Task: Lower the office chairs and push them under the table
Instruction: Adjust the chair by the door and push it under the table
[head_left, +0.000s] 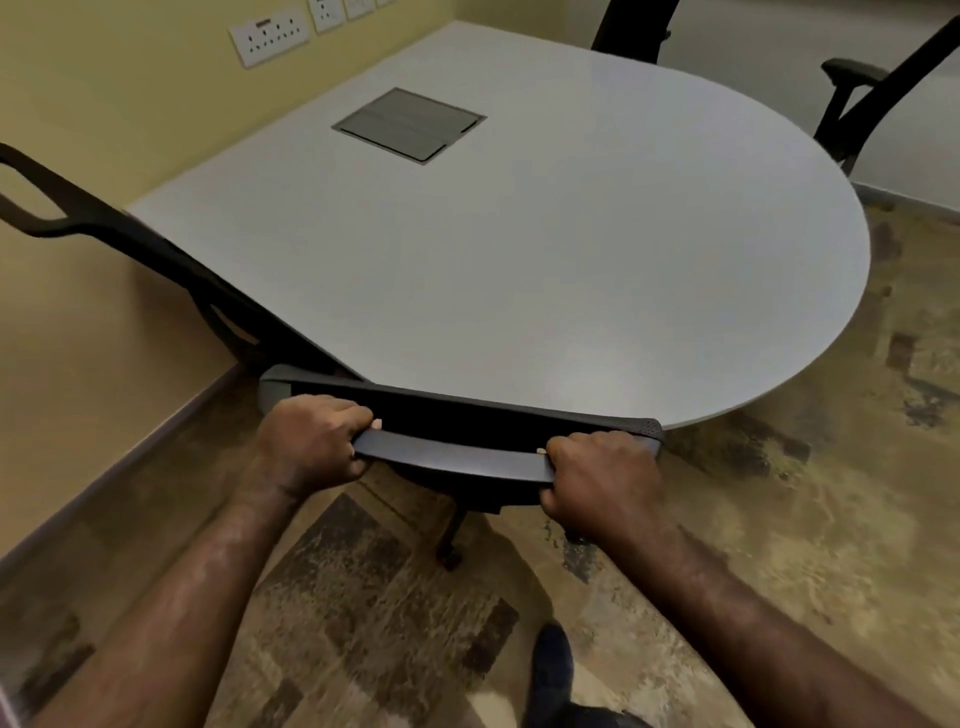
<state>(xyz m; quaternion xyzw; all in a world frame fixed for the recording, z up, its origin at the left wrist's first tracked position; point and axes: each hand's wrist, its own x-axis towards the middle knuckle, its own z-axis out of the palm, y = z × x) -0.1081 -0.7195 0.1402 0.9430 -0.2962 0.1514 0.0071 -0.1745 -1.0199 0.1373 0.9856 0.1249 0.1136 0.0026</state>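
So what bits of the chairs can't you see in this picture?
Head view only:
- Near chair, gripped by left hand and right hand: its seat is hidden by its own backrest and the table.
- Left chair: seat hidden under the table.
- Far chairs: cut off by the top edge.
- Wall sockets: too blurred for detail.

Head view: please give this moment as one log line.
both hands grip black office chair backrest | chair at round grey table edge

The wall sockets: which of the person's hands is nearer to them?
Left. The left hand grips the chair back's left end, on the wall sockets' side; the right hand grips its far end.
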